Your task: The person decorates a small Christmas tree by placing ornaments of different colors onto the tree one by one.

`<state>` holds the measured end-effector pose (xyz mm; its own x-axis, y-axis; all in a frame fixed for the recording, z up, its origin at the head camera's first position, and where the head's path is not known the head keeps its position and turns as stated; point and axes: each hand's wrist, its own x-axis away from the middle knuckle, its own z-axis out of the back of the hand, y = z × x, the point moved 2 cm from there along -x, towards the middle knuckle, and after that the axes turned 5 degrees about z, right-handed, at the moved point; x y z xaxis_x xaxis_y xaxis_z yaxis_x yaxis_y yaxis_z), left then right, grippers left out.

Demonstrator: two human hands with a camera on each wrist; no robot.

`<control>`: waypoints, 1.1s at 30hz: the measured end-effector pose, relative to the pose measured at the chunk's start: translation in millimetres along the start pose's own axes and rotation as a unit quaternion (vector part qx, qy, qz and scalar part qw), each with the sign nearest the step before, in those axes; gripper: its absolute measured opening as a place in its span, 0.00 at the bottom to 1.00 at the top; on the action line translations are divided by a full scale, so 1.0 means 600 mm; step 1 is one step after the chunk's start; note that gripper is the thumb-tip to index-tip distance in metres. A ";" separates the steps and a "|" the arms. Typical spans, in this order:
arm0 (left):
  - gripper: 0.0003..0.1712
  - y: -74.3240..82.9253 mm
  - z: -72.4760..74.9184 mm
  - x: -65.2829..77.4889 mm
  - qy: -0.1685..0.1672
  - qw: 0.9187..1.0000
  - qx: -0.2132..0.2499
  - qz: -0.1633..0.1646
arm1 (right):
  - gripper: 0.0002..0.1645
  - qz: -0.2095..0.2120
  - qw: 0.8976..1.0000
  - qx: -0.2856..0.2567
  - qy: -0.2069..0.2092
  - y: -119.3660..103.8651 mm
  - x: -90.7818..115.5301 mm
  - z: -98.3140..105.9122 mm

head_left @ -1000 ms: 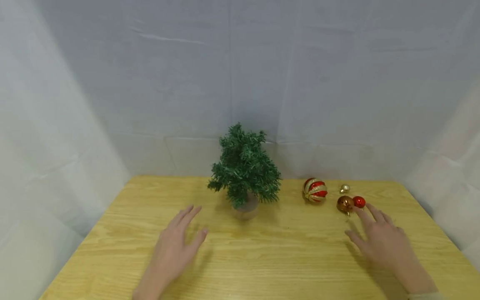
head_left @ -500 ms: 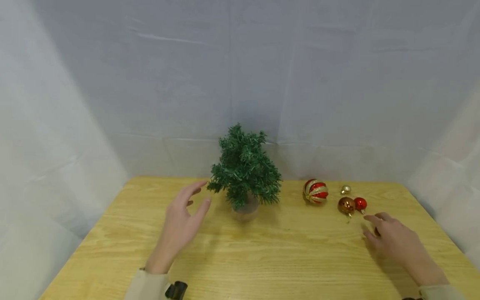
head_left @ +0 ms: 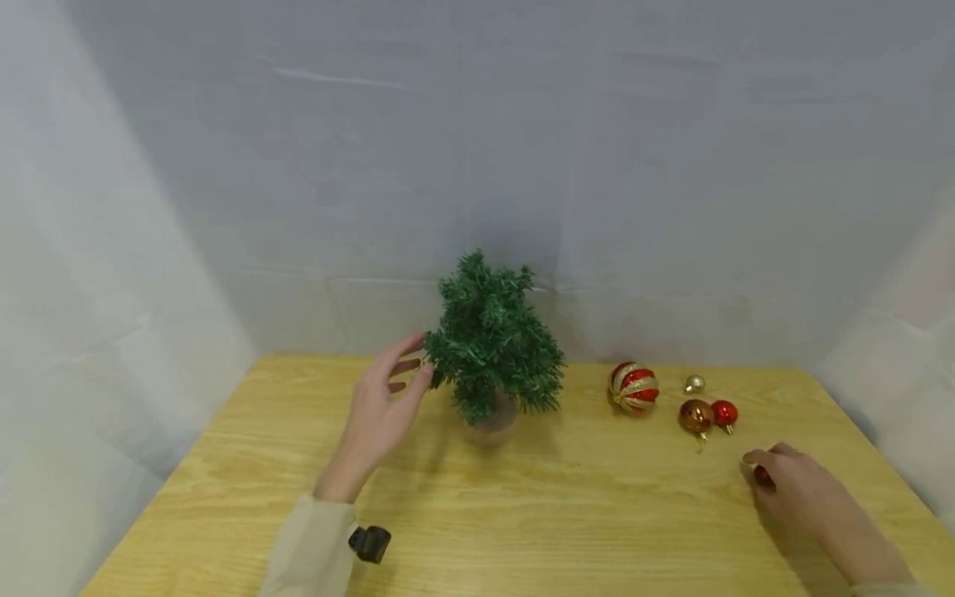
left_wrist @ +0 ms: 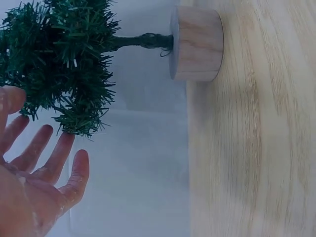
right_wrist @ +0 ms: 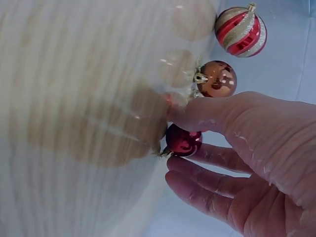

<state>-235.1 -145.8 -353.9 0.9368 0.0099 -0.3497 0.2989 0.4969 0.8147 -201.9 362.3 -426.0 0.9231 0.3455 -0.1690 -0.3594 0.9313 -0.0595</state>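
Observation:
My left hand is at the left side of a small green artificial Christmas tree. In the left wrist view its fingers are spread, with fingertips touching the lower branches. The tree stands upright on a round wooden base. Toward the right of the table, my right hand holds a dark red bauble between thumb and fingers, low at the tabletop. Most of that bauble is hidden by the hand in the head view. Just beyond lie a copper bauble and a bright red bauble.
A large red and gold striped bauble and a small gold bauble lie near the table's back edge. The wooden table is enclosed by white cloth behind and at both sides.
My left hand has moved forward and right to the tree's branches. The right hand has drawn back slightly from the other baubles, its fingers curling round the dark red one.

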 end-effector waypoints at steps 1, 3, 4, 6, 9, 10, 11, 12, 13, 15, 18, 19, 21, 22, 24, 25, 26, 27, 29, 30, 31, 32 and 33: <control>0.27 0.000 -0.001 -0.002 0.000 1.000 0.001 -0.002 | 0.10 0.004 1.000 0.000 0.000 0.000 0.002 -0.002; 0.26 0.000 -0.003 -0.004 0.001 1.000 0.006 -0.004 | 0.09 0.010 1.000 0.001 0.004 -0.002 0.002 -0.002; 0.26 0.000 -0.004 -0.004 0.003 1.000 0.008 -0.005 | 0.09 0.012 1.000 0.000 0.007 -0.003 0.002 -0.002; 0.25 0.001 -0.004 -0.004 0.006 1.000 0.014 -0.003 | 0.10 0.012 1.000 -0.005 0.014 -0.005 0.002 0.001; 0.24 0.001 -0.005 -0.002 0.011 1.000 0.017 -0.008 | 0.09 0.009 1.000 -0.014 0.018 -0.004 0.000 0.006; 0.23 0.001 -0.005 -0.001 0.013 1.000 0.017 -0.010 | 0.09 0.008 1.000 -0.017 0.016 -0.003 -0.001 0.008; 0.23 0.002 -0.005 0.000 0.015 1.000 0.015 -0.013 | 0.09 0.005 1.000 -0.019 0.013 -0.002 -0.001 0.009; 0.22 0.002 -0.006 0.001 0.016 1.000 0.012 -0.017 | 0.09 0.003 1.000 -0.021 0.008 -0.001 -0.001 0.010; 0.22 0.003 -0.006 0.002 0.019 1.000 0.008 -0.021 | 0.09 0.002 1.000 -0.022 0.002 0.001 -0.002 0.011; 0.21 0.005 -0.007 0.005 0.025 0.999 -0.001 -0.029 | 0.08 0.001 1.000 -0.025 -0.008 0.003 -0.001 0.011; 0.19 0.010 -0.008 0.010 0.039 0.998 -0.019 -0.051 | 0.08 -0.002 0.999 -0.031 -0.020 0.006 -0.001 0.009; 0.19 0.012 -0.008 0.011 0.045 0.997 -0.026 -0.060 | 0.08 -0.002 0.999 -0.032 -0.020 0.007 -0.001 0.009; 0.18 0.015 -0.009 0.014 0.060 0.994 -0.045 -0.081 | 0.09 -0.003 0.999 -0.036 -0.018 0.008 -0.001 0.010; 0.17 0.016 -0.010 0.015 0.069 0.992 -0.052 -0.091 | 0.09 -0.001 0.999 -0.037 -0.013 0.009 0.000 0.010; 0.16 0.018 -0.011 0.018 0.087 0.988 -0.068 -0.110 | 0.09 -0.001 0.999 -0.038 -0.004 0.008 0.000 0.013; 0.15 0.019 -0.012 0.020 0.096 0.985 -0.078 -0.121 | 0.10 -0.002 0.999 -0.042 0.001 0.008 0.000 0.015; 0.15 0.020 -0.013 0.021 0.105 0.982 -0.087 -0.131 | 0.10 -0.003 0.999 -0.049 0.004 0.007 0.000 0.017; 0.15 0.021 -0.015 0.022 0.113 0.979 -0.095 -0.139 | 0.10 -0.005 0.998 -0.056 0.008 0.006 0.001 0.018; 0.14 0.023 -0.018 0.024 0.126 0.974 -0.108 -0.154 | 0.10 -0.012 0.997 -0.077 0.013 0.003 0.001 0.022; 0.14 0.024 -0.019 0.025 0.131 0.972 -0.115 -0.160 | 0.10 -0.014 0.996 -0.089 0.018 0.000 0.001 0.024; 0.14 0.024 -0.019 0.025 0.134 0.969 -0.120 -0.168 | 0.11 -0.019 0.994 -0.102 0.025 -0.006 0.004 0.025; 0.14 0.024 -0.020 0.025 0.136 0.967 -0.123 -0.175 | 0.11 -0.022 0.993 -0.112 0.037 -0.013 0.008 0.027; 0.14 0.025 -0.020 0.025 0.138 0.965 -0.125 -0.182 | 0.12 -0.025 0.991 -0.124 0.051 -0.021 0.011 0.029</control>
<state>-219.1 -127.7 -352.7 0.6832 0.0094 -0.7302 0.5130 0.7054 0.4891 -189.0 354.9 -409.0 0.9269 0.2737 -0.2567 -0.3469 0.8858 -0.3082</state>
